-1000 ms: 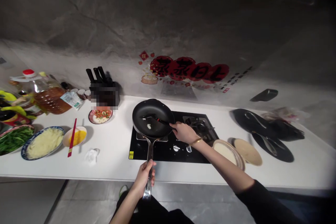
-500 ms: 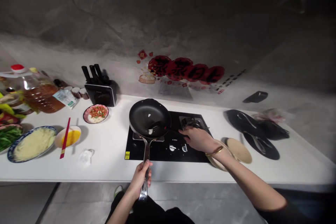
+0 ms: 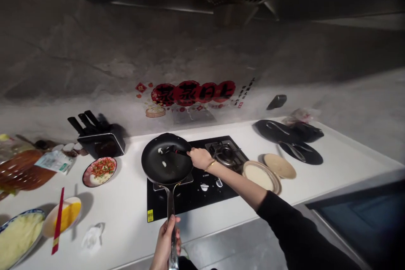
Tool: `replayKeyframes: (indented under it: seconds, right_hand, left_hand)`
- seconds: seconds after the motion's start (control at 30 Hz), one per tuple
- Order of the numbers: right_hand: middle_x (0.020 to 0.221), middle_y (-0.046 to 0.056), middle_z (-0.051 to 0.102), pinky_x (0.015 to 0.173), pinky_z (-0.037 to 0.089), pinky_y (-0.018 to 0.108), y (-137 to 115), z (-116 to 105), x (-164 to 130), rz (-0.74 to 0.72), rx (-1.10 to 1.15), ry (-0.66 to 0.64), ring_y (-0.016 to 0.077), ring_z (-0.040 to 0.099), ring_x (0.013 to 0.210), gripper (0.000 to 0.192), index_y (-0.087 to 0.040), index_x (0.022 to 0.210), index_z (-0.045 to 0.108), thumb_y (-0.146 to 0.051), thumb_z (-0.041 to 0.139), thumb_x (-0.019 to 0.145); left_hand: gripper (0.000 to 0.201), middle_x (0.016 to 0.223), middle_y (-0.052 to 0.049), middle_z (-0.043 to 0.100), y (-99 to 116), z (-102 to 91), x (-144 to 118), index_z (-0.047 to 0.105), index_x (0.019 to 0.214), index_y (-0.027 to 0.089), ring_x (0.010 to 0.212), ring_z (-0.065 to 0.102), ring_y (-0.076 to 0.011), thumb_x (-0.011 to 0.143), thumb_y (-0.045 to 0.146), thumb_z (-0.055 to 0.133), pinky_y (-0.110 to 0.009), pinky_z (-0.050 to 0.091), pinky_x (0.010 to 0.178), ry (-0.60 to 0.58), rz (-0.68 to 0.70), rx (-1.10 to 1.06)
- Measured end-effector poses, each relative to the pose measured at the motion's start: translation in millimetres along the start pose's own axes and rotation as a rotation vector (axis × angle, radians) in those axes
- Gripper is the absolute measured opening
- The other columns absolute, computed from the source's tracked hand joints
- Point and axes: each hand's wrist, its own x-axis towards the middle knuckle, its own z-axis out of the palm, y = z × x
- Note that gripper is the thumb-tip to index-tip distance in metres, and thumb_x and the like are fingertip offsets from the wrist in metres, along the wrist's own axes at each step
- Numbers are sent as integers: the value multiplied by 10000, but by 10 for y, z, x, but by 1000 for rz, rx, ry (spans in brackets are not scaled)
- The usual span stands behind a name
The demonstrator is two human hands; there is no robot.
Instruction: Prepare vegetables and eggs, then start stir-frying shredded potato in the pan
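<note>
Pan: black, on the left burner of the stove, a few white bits inside. Long metal handle ran toward the counter edge. Left hand: clenched around the handle's end. Right hand: at the pan's right rim, closed on a dark spatula whose blade lay inside the pan. Right of the stove: stacked plates. Left: knife block, dish of chopped chili, bowl of egg with red chopsticks across it.
</note>
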Motion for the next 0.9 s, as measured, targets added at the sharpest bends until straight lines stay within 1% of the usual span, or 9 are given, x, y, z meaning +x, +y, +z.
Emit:
replayKeyframes:
  seconds: [0.07, 0.17, 0.27, 0.33, 0.4, 0.53, 0.67, 0.77, 0.9]
  right_hand:
    - [1052, 170, 646, 719, 508, 329, 38, -49, 23, 29, 27, -25, 276, 645, 939, 339, -132, 1077, 645, -106, 483, 781]
    - [1035, 175, 661, 740, 509, 328, 132, -172, -108, 27, 42, -78, 276, 644, 948, 306, -122, 1024, 675, -127, 516, 762]
    - [1069, 153, 661, 758, 508, 332, 167, -295, -266, -29, 27, -120, 275, 639, 966, 343, -159, 1059, 674, -154, 554, 737]
    - [1075, 133, 662, 753, 510, 338, 118, -326, -279, -86, 12, -107, 274, 639, 962, 337, -190, 1054, 677, -178, 567, 735]
    - [1058, 124, 665, 734, 514, 340, 29, -302, -191, -133, 4, -51, 271, 645, 941, 326, -197, 1051, 674, -184, 566, 744]
    - [1051, 140, 653, 728, 511, 330, -86, -194, 152, -157, 26, 101, 262, 646, 924, 340, -155, 1094, 642, -164, 556, 766]
    - [1075, 166, 645, 749, 508, 330, 52, -142, 306, -91, 43, 56, 270, 634, 959, 321, -110, 1069, 649, -135, 547, 765]
    - [1056, 191, 650, 738, 512, 342, 235, -101, 161, -39, 39, 18, 286, 638, 954, 312, -81, 1040, 657, -118, 546, 751]
    - [1015, 198, 665, 731, 507, 325, 425, -78, -220, -25, 41, -28, 287, 646, 941, 314, -76, 1011, 673, -102, 546, 725]
  left_hand:
    - [780, 468, 94, 432, 10, 11, -6, 510, 866, 170, 296, 376, -57, 433, 815, 586, -197, 273, 301, 10, 6, -17]
    - [762, 466, 93, 431, 18, 19, -18, 516, 855, 170, 287, 369, -55, 431, 796, 613, -195, 263, 298, 10, 9, -39]
    - [747, 473, 94, 425, 15, 13, -22, 521, 859, 171, 288, 372, -54, 447, 786, 619, -193, 258, 298, 15, 15, -47]
    - [746, 478, 94, 422, 4, 2, -15, 525, 871, 167, 293, 372, -52, 462, 785, 614, -191, 260, 298, 16, 16, -48]
    - [747, 479, 94, 418, -10, -9, 0, 530, 881, 162, 297, 370, -50, 474, 784, 611, -188, 265, 299, 8, 12, -48]
    - [747, 482, 90, 414, -25, -17, 34, 539, 875, 154, 297, 359, -44, 477, 782, 614, -184, 256, 297, 5, 35, -36]
    - [745, 475, 92, 400, -5, 4, 23, 545, 862, 157, 295, 349, -43, 462, 780, 624, -184, 250, 297, 21, 45, -5]
    - [732, 485, 93, 402, 24, 26, -23, 545, 868, 160, 310, 351, -39, 464, 763, 641, -180, 252, 306, 25, 37, -5]
    - [683, 509, 87, 424, 47, 37, -82, 541, 880, 161, 329, 363, -36, 532, 742, 626, -180, 270, 325, 7, 36, -27]
